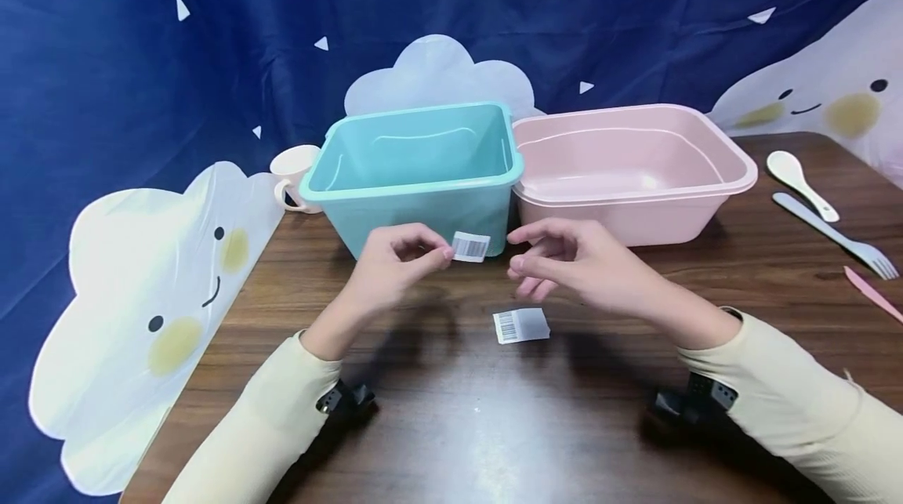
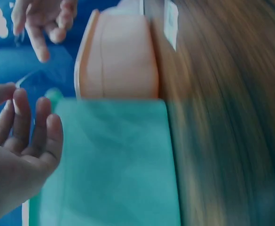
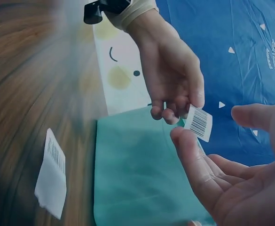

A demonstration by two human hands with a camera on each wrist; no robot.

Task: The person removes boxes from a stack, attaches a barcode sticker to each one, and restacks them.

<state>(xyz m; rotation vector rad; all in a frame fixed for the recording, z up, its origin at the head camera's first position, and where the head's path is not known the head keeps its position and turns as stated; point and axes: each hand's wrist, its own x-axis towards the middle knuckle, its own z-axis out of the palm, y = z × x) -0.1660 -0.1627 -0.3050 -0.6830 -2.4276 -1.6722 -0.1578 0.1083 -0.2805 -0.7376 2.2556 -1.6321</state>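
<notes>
Whether home or studio cannot be told, but it is a tabletop set-up, shown by the wood-grain table [image 1: 451, 418] under the teal bin [image 1: 423, 210], the dark-blue cartoon-cloud cloth [image 1: 550, 10] behind it, and the white mug [image 1: 292, 161] just to its left.

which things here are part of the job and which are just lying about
Seems part of the job:
barcode label, pinched by the left hand
right hand, held near it
second label on the table
teal bin, possibly

Probably just lying about:
pink bin
mug
spoon
fork
pink utensil
</notes>
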